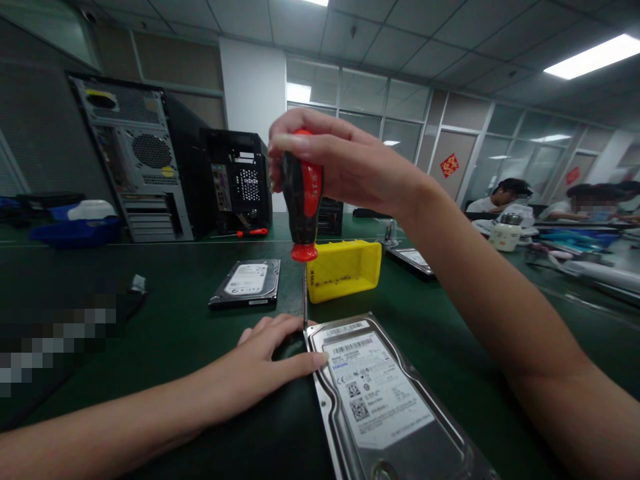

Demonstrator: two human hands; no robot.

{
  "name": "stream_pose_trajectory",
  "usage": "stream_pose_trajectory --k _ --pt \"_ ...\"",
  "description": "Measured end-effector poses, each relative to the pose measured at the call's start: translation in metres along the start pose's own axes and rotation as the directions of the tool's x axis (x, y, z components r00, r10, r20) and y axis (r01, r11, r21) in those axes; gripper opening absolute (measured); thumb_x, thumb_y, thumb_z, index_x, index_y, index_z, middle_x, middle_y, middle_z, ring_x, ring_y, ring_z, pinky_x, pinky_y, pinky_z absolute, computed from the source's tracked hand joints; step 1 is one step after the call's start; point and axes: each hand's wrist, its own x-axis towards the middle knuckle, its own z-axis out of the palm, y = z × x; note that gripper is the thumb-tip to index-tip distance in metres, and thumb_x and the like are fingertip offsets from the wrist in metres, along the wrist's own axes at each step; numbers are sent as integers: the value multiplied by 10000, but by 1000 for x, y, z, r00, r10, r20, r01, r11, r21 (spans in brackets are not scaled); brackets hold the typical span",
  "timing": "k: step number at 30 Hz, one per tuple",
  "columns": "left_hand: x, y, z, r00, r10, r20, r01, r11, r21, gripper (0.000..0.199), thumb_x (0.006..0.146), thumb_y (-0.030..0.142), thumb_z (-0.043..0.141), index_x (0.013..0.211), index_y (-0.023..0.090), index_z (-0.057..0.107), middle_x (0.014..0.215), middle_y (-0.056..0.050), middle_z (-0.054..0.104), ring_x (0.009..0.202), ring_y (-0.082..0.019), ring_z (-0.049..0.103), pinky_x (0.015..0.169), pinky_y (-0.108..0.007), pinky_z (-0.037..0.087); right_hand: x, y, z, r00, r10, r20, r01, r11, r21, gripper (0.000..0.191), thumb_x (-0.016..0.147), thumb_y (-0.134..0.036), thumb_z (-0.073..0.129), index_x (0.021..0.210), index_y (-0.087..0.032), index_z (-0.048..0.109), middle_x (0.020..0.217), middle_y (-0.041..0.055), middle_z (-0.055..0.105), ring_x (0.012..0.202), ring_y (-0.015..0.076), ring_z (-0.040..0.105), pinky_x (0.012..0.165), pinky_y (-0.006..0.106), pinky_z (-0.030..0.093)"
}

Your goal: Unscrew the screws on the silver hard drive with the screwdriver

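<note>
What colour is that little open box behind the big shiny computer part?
The box is yellow, clearest in the head view.

Hard drive (410, 453), 5 o'clock from view centre: white label (385, 393) reads "SAMSUNG" in blue at its 10 o'clock, beneath "Model"; "CE" mark at its 9 o'clock. Remaining print too small. Markings on screwdriver handle (302, 200) and yellow bin (345, 270), illegible. Characters on red door sign (449, 165), 2 o'clock, unclear.

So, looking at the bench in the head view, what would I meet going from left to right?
Blue tray, large computer tower, flat-lying hard drive, upright screwdriver, yellow bin, partly hidden hard drive, white lidded container.
</note>
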Motion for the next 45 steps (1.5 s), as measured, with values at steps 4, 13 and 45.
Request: stream_pose_trajectory --k 4,13,45 --pt "0 1 -1 1000 -25 14 25 1000 3 812 693 791 499 1354 322 444 1493 -35 326 1386 -372 180 1122 -532 167 5 6 3 995 -34 -93 20 988 -152 232 887 -339 448 899 -121 525 872 -5 556 734 19 542 619 115 456" --pt "-1 3 0 1000 22 13 -22 1000 -6 751 719 766 496 1320 315 478 1432 -36 404 1344 -359 268 1113 -528 192 1 -3 -6 995 49 -83 -61 986 -153 314 846 -255 520 1155 -202 540 1089 -11 587 822 49 594 677 145 513" --pt "0 3 1 999 28 -33 -27 1000 16 784 697 777 497 1315 294 504 1396 -44 465 1328 -382 302 1105 -536 222 -1 -5 -3 990 128 -60 -124 990 67 90 808 -190 560 881 -145 534 805 -39 554 742 46 572 668 177 496"
